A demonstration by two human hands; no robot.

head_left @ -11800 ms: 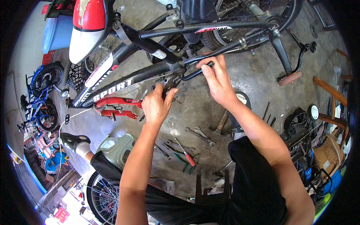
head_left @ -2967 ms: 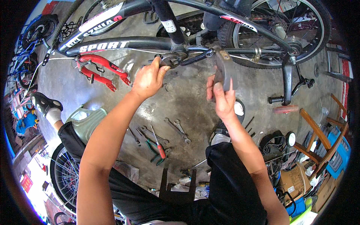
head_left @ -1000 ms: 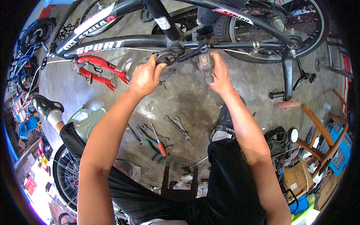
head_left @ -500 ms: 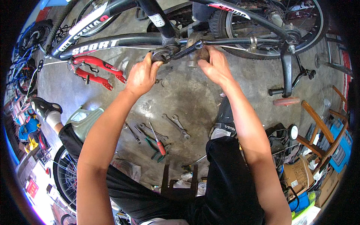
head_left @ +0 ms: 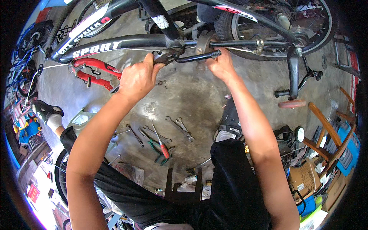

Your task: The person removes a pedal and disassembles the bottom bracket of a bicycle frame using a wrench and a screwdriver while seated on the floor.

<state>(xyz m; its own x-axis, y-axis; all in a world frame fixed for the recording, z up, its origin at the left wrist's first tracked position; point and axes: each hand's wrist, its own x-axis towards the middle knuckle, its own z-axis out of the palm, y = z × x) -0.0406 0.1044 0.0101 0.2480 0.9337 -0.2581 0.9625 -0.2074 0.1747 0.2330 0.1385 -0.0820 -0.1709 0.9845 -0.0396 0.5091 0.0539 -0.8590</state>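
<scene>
My left hand [head_left: 140, 76] is closed round the handle of a dark wrench [head_left: 162, 57]. The wrench's head sits at the crank axle, low on the black bicycle frame [head_left: 140, 40]; its handle end shows below my fist. A bare black crank arm [head_left: 195, 58] points rightward from the axle. My right hand [head_left: 221, 68] is closed at the arm's outer end, its fingers partly hidden. By that hand, a dull metal hammer head [head_left: 202, 45] stands crosswise behind the crank arm, smeared by motion; its handle is mostly hidden in my grip.
On the concrete floor lie open-end wrenches [head_left: 183, 127], a red screwdriver [head_left: 162, 145] and green-handled pliers [head_left: 155, 149]. A red fork [head_left: 96, 78] is left of my left hand. The rear wheel [head_left: 234, 34] is behind my right hand; a wooden chair [head_left: 326, 119] stands at right.
The crank arm has swung down at its outer end and now lies nearly level. My left hand has shifted slightly left and down with the wrench; my right hand has moved slightly right.
</scene>
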